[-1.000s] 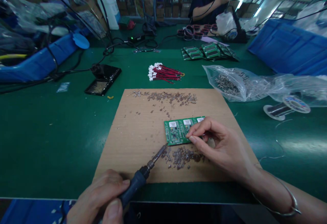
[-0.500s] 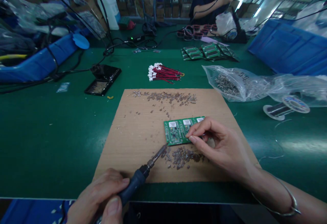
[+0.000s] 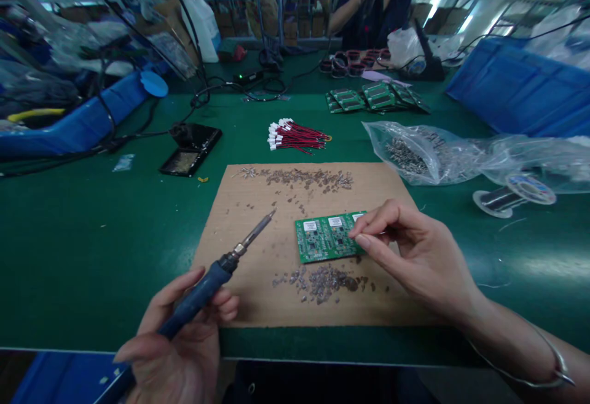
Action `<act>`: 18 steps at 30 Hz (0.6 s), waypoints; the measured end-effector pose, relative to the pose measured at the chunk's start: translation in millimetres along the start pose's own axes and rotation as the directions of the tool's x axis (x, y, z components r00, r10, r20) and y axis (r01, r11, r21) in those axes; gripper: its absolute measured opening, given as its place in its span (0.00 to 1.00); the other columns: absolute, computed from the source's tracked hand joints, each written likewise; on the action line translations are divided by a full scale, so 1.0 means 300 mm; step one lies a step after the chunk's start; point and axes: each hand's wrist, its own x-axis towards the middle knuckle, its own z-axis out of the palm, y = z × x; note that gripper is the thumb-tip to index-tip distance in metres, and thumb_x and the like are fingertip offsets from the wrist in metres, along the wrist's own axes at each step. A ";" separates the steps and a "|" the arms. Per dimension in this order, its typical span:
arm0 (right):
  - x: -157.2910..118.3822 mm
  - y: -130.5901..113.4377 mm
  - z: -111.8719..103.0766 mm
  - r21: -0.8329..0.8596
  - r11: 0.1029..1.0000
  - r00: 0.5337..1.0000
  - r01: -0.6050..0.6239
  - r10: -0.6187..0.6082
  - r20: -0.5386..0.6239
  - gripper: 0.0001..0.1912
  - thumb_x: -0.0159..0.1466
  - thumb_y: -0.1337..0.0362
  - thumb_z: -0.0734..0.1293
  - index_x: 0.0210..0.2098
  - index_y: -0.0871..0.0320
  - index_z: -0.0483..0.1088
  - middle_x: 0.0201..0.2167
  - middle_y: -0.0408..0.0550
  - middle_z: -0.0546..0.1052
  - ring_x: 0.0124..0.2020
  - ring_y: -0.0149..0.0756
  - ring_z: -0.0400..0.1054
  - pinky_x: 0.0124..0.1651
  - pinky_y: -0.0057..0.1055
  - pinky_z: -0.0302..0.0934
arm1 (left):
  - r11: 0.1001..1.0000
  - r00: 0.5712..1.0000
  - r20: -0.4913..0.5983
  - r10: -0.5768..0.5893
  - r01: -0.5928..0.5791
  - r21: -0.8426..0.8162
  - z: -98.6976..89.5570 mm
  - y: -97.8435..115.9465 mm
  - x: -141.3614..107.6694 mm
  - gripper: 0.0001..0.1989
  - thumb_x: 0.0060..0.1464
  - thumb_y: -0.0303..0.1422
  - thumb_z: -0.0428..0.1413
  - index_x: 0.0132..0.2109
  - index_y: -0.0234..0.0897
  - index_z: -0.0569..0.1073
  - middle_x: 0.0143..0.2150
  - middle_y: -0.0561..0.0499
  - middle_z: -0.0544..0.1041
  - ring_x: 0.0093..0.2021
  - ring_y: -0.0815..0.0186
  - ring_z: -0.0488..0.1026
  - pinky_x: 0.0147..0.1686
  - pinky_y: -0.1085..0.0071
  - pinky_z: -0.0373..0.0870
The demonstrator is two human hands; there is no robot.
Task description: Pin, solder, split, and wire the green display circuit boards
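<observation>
My left hand (image 3: 184, 336) is closed loosely around the blue handle of a soldering iron (image 3: 207, 284), whose tip points up and away over the cardboard sheet (image 3: 249, 256). A green circuit board (image 3: 322, 238) with white labels lies on the cardboard, apart from the iron's tip. Over its right end, my right hand (image 3: 410, 250) has thumb and forefinger pinched together. Anything between those fingertips is too small to make out, and the hand hides part of the board. Grey-brown solder bits (image 3: 325, 284) lie just in front of the board.
More scraps (image 3: 304, 178) line the cardboard's far edge. Beyond are red-black wires with white connectors (image 3: 297, 135), stacked boards (image 3: 378, 96) and a soldering-iron stand (image 3: 191, 149). At right are a bag of metal pins (image 3: 410, 152), a solder wire spool (image 3: 514, 195) and a blue bin (image 3: 520, 84). A co-worker (image 3: 369, 10) sits opposite.
My left hand has turned palm up, and the iron's tip has moved from the board's near-left corner up and left. My right hand has shifted slightly right. The co-worker's arm has moved.
</observation>
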 end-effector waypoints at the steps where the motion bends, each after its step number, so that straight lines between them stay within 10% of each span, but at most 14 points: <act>1: 0.001 -0.003 -0.011 0.001 1.000 1.000 0.006 -0.006 0.004 0.06 0.60 0.64 0.67 0.28 0.56 0.65 0.31 0.47 0.75 0.35 0.36 0.70 0.35 0.31 0.63 | 0.996 0.998 0.022 -0.059 0.060 -0.059 0.016 0.009 0.001 0.28 0.49 0.59 0.49 0.38 0.39 0.74 0.23 0.53 0.77 0.21 0.65 0.73 0.20 0.70 0.74; 11: -0.009 0.055 -0.027 -0.061 0.998 0.996 -0.023 0.028 0.085 0.06 0.61 0.63 0.66 0.28 0.56 0.65 0.31 0.46 0.75 0.31 0.33 0.69 0.30 0.30 0.60 | 0.966 0.968 -0.185 0.171 -0.128 0.225 0.014 0.009 -0.072 0.07 0.47 0.32 0.54 0.28 0.34 0.75 0.24 0.54 0.73 0.20 0.70 0.69 0.15 0.75 0.63; 18: -0.025 0.063 -0.017 -0.080 0.997 0.990 0.010 0.001 0.143 0.06 0.59 0.70 0.65 0.27 0.56 0.64 0.28 0.43 0.75 0.28 0.29 0.66 0.28 0.27 0.58 | 0.763 0.862 0.152 0.483 -0.500 0.410 0.047 -0.017 -0.089 0.11 0.51 0.36 0.51 0.32 0.39 0.77 0.27 0.53 0.77 0.24 0.67 0.73 0.20 0.71 0.68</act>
